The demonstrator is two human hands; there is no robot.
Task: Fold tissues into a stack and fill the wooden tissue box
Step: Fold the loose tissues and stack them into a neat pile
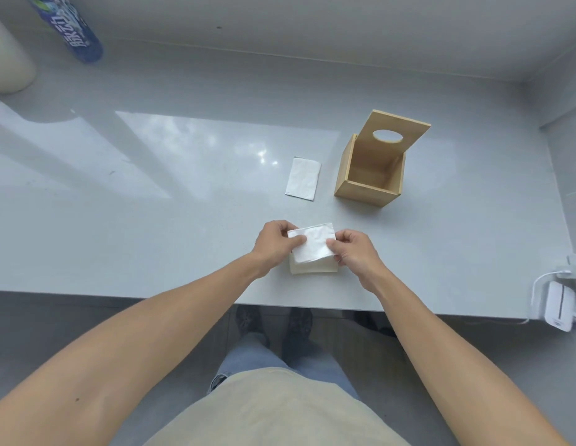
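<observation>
Near the front edge of the tabletop, both hands work one tissue over a small pile of unfolded ones. The left hand is pinched on the tissue's left edge, thumb on top; the right hand is pinched on its right edge. The sheet lies slightly crooked on the pile, touching it.

The tissue looks thin, limp and almost weightless, so it will sag, crease or tear if pulled hard, and it may cling to the sheet below. Light fingertip pinches at opposite edges or corners suit it best, with a flat press to set each fold.

Farther in, toward the middle of the tabletop, one folded tissue lies flat by itself, the only one of the stack so far. Just right of it stands the box, open and seemingly empty, its lid with an oval hole tilted up behind. The wood looks stiff and steady; a folded stack should be lifted by its long sides, squeezed gently so it doesn't fan out.
</observation>
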